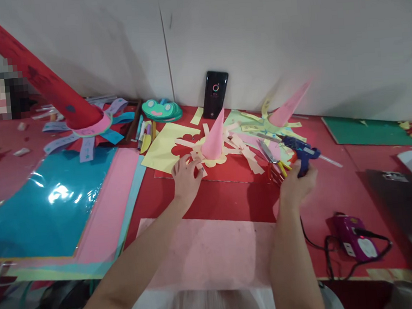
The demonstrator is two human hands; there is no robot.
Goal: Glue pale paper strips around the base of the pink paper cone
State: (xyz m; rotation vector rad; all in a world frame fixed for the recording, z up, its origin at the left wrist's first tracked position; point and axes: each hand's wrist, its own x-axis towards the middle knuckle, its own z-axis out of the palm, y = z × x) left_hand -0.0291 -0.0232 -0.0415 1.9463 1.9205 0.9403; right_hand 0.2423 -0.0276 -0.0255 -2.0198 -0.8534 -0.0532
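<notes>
A pink paper cone (214, 137) stands upright on a pale yellow scalloped base, with peach paper strips (247, 153) spread around it. My left hand (186, 176) is at the base's left edge, its fingers bent and closed on a short paper strip (202, 169); the exact grip is partly hidden. In my right hand (299, 183) is a blue glue gun (297, 149), gripped by its handle, with a clear glue stick out of its back. The gun's nozzle points left, toward a utility knife (268, 150) lying among paper scraps.
A second pink cone (291, 105) stands behind the glue gun. A black phone (215, 94) leans on the wall. Tall red cone (39, 72), blue sheet (49, 205) and markers (145, 135) are left. A purple power socket (355, 238) with a cord and a dark clipboard (392, 206) lie right.
</notes>
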